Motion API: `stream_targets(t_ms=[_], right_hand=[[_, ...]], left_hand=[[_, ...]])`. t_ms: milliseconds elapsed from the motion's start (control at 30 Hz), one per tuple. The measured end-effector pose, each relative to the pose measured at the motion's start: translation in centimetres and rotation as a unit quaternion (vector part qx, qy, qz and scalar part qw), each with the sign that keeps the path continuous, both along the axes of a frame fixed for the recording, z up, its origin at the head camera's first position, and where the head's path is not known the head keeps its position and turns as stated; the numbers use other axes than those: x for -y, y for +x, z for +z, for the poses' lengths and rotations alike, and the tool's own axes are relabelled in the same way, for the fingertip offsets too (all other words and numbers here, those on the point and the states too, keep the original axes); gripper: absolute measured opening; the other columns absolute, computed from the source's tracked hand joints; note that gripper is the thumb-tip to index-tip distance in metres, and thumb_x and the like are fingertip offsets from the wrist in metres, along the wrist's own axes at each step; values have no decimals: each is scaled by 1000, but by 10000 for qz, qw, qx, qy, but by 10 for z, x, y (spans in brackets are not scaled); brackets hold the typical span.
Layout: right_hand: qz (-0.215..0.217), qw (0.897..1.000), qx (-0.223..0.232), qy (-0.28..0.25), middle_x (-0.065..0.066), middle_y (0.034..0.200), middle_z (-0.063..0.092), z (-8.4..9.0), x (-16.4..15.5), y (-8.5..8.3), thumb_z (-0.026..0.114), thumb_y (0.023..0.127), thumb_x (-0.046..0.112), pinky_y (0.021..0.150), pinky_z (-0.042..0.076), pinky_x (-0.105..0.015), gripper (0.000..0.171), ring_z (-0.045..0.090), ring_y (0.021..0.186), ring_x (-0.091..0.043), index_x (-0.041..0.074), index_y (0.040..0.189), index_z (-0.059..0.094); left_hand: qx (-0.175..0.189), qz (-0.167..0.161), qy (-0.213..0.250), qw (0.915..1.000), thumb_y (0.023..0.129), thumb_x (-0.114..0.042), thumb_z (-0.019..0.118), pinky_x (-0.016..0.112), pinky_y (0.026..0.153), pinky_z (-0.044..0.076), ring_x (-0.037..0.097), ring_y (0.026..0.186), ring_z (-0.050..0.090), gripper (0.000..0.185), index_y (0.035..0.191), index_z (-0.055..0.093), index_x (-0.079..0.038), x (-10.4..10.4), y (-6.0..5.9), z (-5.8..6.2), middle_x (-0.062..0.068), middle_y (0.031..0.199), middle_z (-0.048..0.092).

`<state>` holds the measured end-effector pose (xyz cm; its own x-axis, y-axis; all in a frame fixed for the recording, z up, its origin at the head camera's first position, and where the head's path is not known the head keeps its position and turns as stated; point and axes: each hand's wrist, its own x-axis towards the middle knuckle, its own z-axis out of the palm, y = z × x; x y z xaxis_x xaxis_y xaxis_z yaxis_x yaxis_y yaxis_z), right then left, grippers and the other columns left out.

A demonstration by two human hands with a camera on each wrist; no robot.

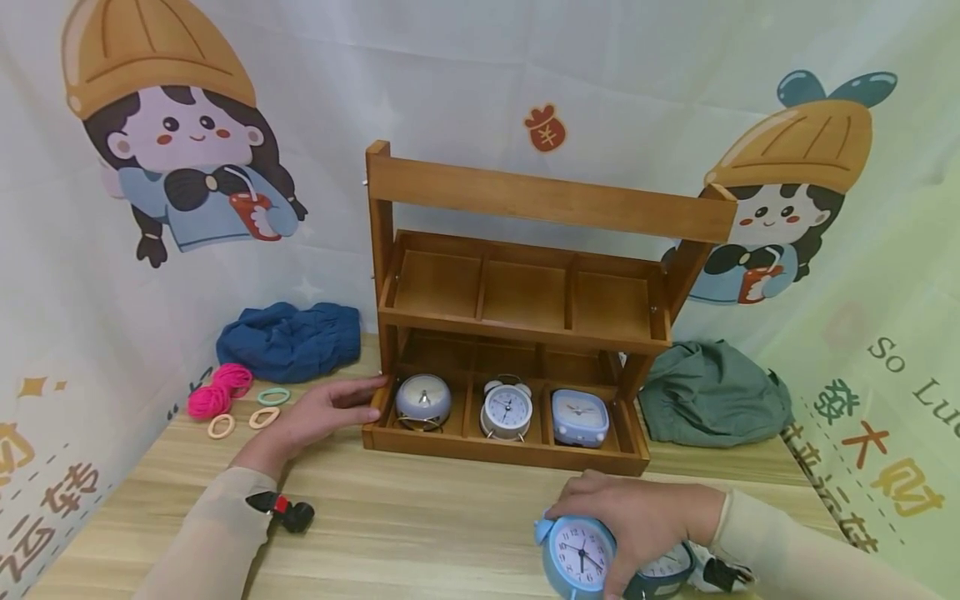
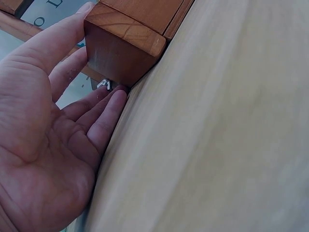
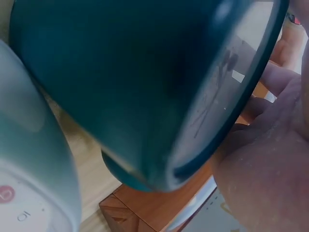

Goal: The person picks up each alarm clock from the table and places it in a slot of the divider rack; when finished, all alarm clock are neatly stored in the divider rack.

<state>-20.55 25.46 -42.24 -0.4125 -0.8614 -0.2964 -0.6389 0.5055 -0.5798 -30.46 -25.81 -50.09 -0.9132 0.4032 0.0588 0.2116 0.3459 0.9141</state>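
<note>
A wooden two-tier shelf (image 1: 525, 333) stands at the back of the table. Its lower tier holds three small clocks: a round lilac one (image 1: 423, 400), a white twin-bell one (image 1: 507, 409) and a square blue one (image 1: 580, 417). My left hand (image 1: 352, 402) lies flat, its straight fingers (image 2: 104, 113) touching the shelf's lower left corner (image 2: 120, 53). Near the table's front edge my right hand (image 1: 637, 517) grips a light blue alarm clock (image 1: 577, 554). A dark teal clock (image 1: 667, 571) lies right beside it under the palm and fills the right wrist view (image 3: 145, 87).
A blue cloth (image 1: 288, 340) lies left of the shelf and a green cloth (image 1: 712, 392) right of it. Pink yarn (image 1: 217, 392) and a few small rings (image 1: 262, 415) sit at the table's left edge. A printed backdrop surrounds the table.
</note>
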Motion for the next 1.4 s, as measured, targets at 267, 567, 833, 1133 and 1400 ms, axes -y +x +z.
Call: stream_targets(t_ms=[267,567,833,1133,1400], right_hand=[[144,9987,-461,-176,17,138,61,-5,3,0,93,88,59,105,51,-33,88,48,127,-6,23,161,59],[-388,9849,-1601,-527,9,141,65,13,17,-10,94,85,57,104,57,-38,86,61,124,-10,18,155,64],[-868,9540,-2503,-1406,6,141,63,72,47,-35,101,80,44,100,60,-43,90,60,122,-14,16,154,60],[-1174,9087,-3425,-2080,-7,147,61,129,94,-68,102,79,39,105,58,-52,95,55,131,-25,8,155,55],[-1697,8765,-3991,-2090,-13,151,61,149,131,-107,99,82,43,118,47,-52,99,57,135,-32,4,160,52]], left_hand=[[161,67,104,9998,105,-29,82,24,111,48,42,158,45,66,164,57,-14,0,0,0,15,170,50],[130,74,79,9999,105,-29,81,48,121,45,42,158,45,66,165,57,-14,-1,0,1,16,170,50],[59,82,39,9999,105,-30,82,48,121,46,42,158,46,66,164,58,-15,-1,2,3,15,170,50],[57,86,36,9999,105,-31,82,26,112,48,41,157,46,66,164,58,-15,-1,2,4,15,169,51],[41,82,-21,10000,105,-31,81,33,115,48,41,157,46,65,164,58,-16,0,1,3,14,169,51]])
